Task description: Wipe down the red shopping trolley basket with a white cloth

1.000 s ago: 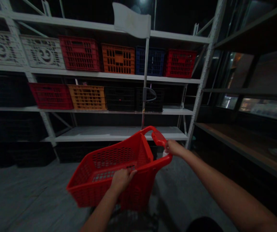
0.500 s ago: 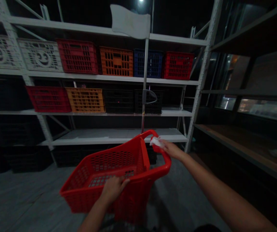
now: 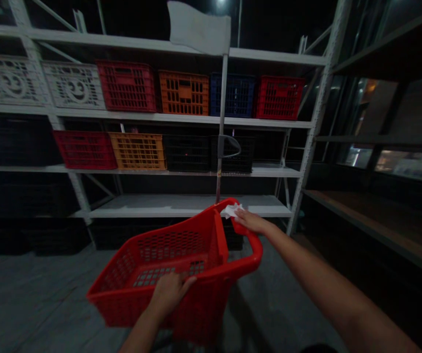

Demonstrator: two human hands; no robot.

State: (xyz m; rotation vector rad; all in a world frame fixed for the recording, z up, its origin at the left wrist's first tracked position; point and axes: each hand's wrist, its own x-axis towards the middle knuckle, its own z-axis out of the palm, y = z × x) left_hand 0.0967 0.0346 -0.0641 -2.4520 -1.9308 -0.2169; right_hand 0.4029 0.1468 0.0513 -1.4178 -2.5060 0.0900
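A red plastic shopping cart with perforated sides stands in front of me, its basket pointing left. My left hand is closed over the near rim of the basket, the thumb lying along the top. On the far part of the looped handle, my right hand presses a crumpled white tissue against the red plastic. Its fingers are closed on the tissue, partly covering it. From the cart's far side rises a grey pole with a white flag on top and a small grey loop halfway up.
Behind the cart runs a white metal rack with several crates, among them an orange crate, a yellow crate and a white smiley crate. Dark shelving stands close on the right. The floor is grey.
My right hand has slid slightly up and left along the handle with the tissue. The left hand keeps its grip on the rim. The background rack has shifted right in view.
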